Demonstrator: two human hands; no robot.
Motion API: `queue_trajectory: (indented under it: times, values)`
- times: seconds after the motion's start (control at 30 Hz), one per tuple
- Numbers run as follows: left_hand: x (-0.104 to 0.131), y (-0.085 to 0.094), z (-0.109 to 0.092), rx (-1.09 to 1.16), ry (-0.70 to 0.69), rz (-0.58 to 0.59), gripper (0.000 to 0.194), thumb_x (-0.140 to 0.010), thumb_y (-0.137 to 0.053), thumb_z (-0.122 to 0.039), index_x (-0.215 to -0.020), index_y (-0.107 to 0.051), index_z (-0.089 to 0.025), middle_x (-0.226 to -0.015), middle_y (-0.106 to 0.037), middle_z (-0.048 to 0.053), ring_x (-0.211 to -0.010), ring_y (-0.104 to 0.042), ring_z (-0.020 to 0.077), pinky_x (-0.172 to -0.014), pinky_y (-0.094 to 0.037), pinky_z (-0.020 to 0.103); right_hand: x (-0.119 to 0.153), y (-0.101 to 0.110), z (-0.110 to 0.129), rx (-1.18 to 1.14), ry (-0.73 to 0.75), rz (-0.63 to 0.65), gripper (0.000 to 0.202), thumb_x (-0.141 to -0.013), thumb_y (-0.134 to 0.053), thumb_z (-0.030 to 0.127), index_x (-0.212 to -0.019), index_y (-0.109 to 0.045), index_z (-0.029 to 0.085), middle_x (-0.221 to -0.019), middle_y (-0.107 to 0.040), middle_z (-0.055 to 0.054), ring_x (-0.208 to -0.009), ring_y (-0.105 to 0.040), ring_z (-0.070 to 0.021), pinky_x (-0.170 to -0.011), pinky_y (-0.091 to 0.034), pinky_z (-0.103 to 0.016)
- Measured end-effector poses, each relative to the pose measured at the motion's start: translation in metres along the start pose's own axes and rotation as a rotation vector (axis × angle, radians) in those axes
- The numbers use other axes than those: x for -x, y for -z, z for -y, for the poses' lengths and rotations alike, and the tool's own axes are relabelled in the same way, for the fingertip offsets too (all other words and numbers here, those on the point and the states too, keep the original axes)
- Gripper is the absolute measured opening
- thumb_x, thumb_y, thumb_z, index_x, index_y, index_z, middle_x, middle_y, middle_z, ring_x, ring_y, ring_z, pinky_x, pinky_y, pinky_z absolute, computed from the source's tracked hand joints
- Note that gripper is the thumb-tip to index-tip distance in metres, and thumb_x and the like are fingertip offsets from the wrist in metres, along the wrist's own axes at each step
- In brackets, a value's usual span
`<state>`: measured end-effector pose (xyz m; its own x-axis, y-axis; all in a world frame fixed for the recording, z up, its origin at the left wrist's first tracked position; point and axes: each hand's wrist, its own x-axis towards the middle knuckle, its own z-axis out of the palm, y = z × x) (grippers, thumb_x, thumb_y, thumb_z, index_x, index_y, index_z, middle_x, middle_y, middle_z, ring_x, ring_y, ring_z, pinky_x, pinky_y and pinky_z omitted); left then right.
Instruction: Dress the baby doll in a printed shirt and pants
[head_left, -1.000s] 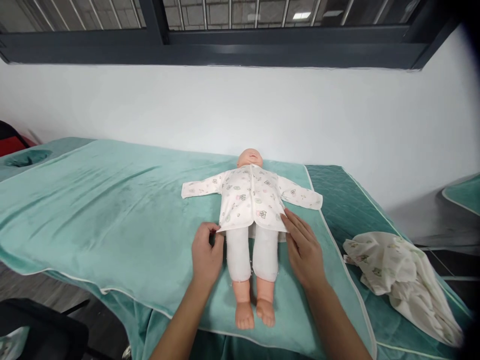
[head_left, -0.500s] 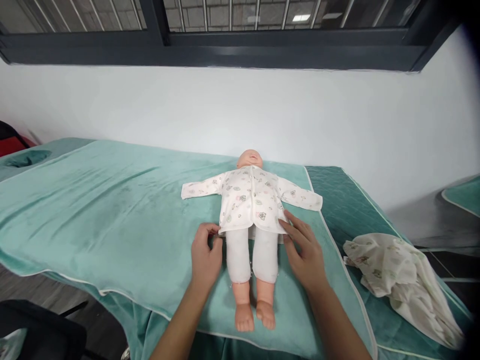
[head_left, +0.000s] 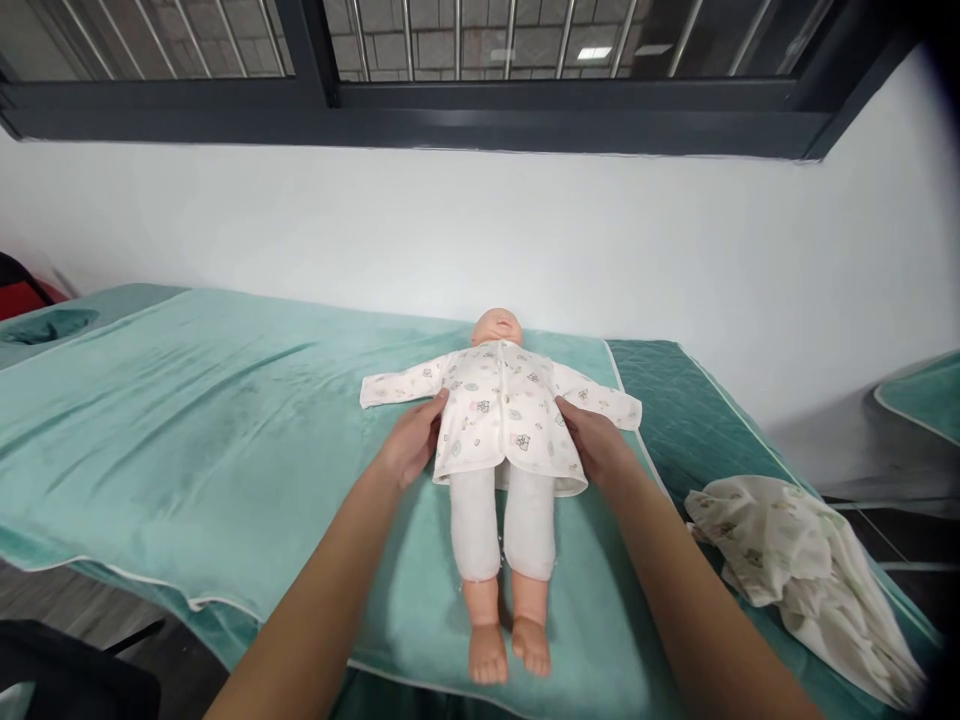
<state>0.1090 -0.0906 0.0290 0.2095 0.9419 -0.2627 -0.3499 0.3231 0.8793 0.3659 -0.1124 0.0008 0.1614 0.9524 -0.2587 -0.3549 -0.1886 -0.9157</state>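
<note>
Head cam: doll (head_left: 475, 515) lies face up on lt. green blanket (head_left: 210, 410), head twd the wall (head_left: 480, 235), feet twd the viewer. It wears a white printed jacket (head_left: 480, 425), sleeves spread out L & R; white legs show below the hem, w/ bare feet. L hand (head_left: 411, 440) & R hand (head_left: 596, 440) are well apart, one on ea. side of the jacket, thumbs at its side edges nr the waist. Other fingers partly hidden, so can't tell if either hand is clamped on cloth or body, or just resting there. Crumpled white printed cloth (head_left: 795, 560) lies R of the R forearm, on dk. green cover (head_left: 660, 385). Window frame (head_left: 480, 125) up top, w/ metal bars (head_left: 458, 40) behind. Black thing (head_left: 67, 665) bottom L, cut off by the edge.
</note>
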Motion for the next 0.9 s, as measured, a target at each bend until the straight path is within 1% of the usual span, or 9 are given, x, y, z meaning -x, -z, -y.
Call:
queue_trajectory:
  times: [0.1,0.2,0.3,0.4,0.5,0.63,0.7,0.77,0.9]
  values:
    - [-0.015,-0.003,-0.001,-0.005,0.021,0.032,0.036,-0.080,-0.076,-0.043,-0.100,-0.073,-0.014,-0.112,-0.074,0.013,-0.098,-0.069,0.0262,-0.081,-0.055,0.033,-0.010,-0.011,0.006,-0.049,-0.067,0.043,0.027,-0.081,-0.074,0.038,-0.095,-0.070,0.015,-0.089,-0.076,-0.010,-0.085,-0.073,-0.0267,-0.066,-0.062,-0.035]
    - [-0.028,-0.006,-0.006,-0.017,-0.033,0.050,0.032,-0.078,-0.079,-0.039,-0.098,-0.073,-0.014,-0.109,-0.075,0.012,-0.097,-0.069,0.0248,-0.078,-0.053,0.030,-0.016,-0.015,0.013,-0.032,-0.028,0.040,0.023,-0.082,-0.073,0.034,-0.094,-0.067,0.016,-0.089,-0.076,-0.009,-0.082,-0.073,-0.0248,-0.064,-0.061,-0.032]
    - [-0.043,-0.014,-0.013,-0.021,-0.060,0.079,0.031,-0.076,-0.079,-0.037,-0.097,-0.074,-0.014,-0.106,-0.075,0.011,-0.097,-0.069,0.0249,-0.080,-0.053,0.031,-0.026,-0.013,0.020,0.031,0.057,-0.025,0.021,-0.083,-0.072,0.034,-0.093,-0.064,0.018,-0.087,-0.075,-0.008,-0.079,-0.072,-0.0245,-0.060,-0.060,-0.031]
    - [-0.059,-0.020,-0.013,-0.002,-0.061,0.113,0.032,-0.076,-0.079,-0.034,-0.101,-0.073,-0.014,-0.106,-0.075,0.011,-0.097,-0.069,0.0252,-0.082,-0.054,0.033,-0.038,-0.009,0.021,0.049,0.098,-0.072,0.026,-0.083,-0.073,0.037,-0.099,-0.063,0.020,-0.088,-0.075,-0.007,-0.081,-0.072,-0.0256,-0.060,-0.060,-0.033]
    - [-0.069,-0.019,-0.009,0.050,-0.034,0.116,0.031,-0.080,-0.076,-0.033,-0.104,-0.072,-0.014,-0.109,-0.074,0.012,-0.100,-0.069,0.0257,-0.086,-0.056,0.035,-0.046,-0.002,0.018,-0.034,0.082,-0.044,0.033,-0.084,-0.072,0.038,-0.109,-0.062,0.019,-0.095,-0.075,-0.007,-0.084,-0.072,-0.0247,-0.065,-0.060,-0.033]
    - [-0.070,-0.007,-0.008,0.206,0.036,0.032,0.029,-0.089,-0.065,-0.036,-0.108,-0.068,-0.014,-0.113,-0.071,0.014,-0.105,-0.068,0.0271,-0.091,-0.058,0.038,-0.051,0.009,0.019,-0.146,-0.020,0.033,0.035,-0.097,-0.052,0.043,-0.120,-0.058,0.016,-0.098,-0.073,-0.009,-0.076,-0.072,-0.0211,-0.068,-0.060,-0.035]
    - [-0.070,0.001,-0.010,0.293,0.004,-0.066,0.029,-0.091,-0.062,-0.034,-0.111,-0.065,-0.013,-0.117,-0.068,0.016,-0.108,-0.068,0.0269,-0.093,-0.058,0.037,-0.053,0.016,0.021,-0.170,-0.062,-0.030,0.029,-0.098,-0.050,0.039,-0.116,-0.057,0.018,-0.092,-0.072,-0.007,-0.067,-0.071,-0.0199,-0.064,-0.061,-0.035]
    - [-0.073,0.009,-0.013,0.384,-0.079,-0.169,0.028,-0.093,-0.059,-0.031,-0.113,-0.061,-0.011,-0.121,-0.065,0.018,-0.112,-0.066,0.0259,-0.096,-0.058,0.036,-0.054,0.023,0.023,-0.201,-0.055,-0.116,0.019,-0.095,-0.056,0.033,-0.108,-0.058,0.019,-0.088,-0.071,-0.006,-0.065,-0.071,-0.0191,-0.062,-0.062,-0.034]
    - [-0.082,0.024,-0.021,0.487,-0.186,-0.263,0.024,-0.094,-0.058,-0.028,-0.112,-0.060,-0.011,-0.121,-0.064,0.018,-0.117,-0.064,0.0243,-0.102,-0.055,0.037,-0.055,0.039,0.026,-0.264,0.015,-0.230,0.008,-0.090,-0.059,0.022,-0.097,-0.060,0.018,-0.087,-0.070,-0.007,-0.077,-0.073,-0.0196,-0.066,-0.064,-0.030]
